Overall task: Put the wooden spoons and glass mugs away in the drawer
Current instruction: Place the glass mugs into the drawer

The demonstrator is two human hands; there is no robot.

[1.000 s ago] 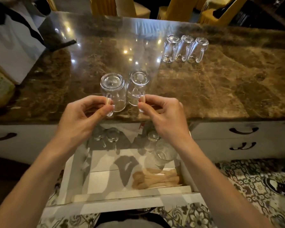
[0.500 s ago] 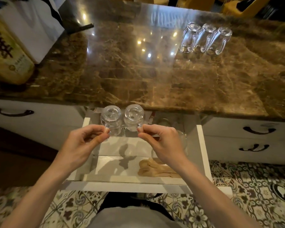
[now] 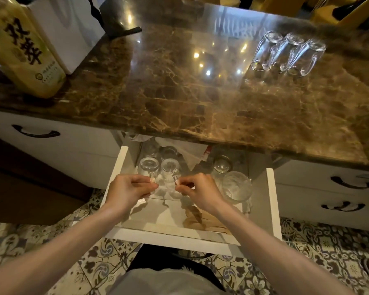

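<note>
Inside the open white drawer, my left hand pinches the handle of an upside-down glass mug. Beside it, my right hand pinches the handle of a second upside-down mug. Both mugs sit low in the drawer's back left part. More glasses stand at the drawer's right. Wooden spoons lie at its front, partly hidden by my right forearm. Three glass mugs stand upside down in a row on the far right of the marble counter.
A yellow labelled bag and a white paper bag stand at the counter's left. Closed white drawers with dark handles flank the open one. Crumpled paper lies at the drawer's back. Patterned floor tiles lie below.
Both hands carried the two mugs off the counter's front edge and down into the open drawer. The camera tilted downward with them.
</note>
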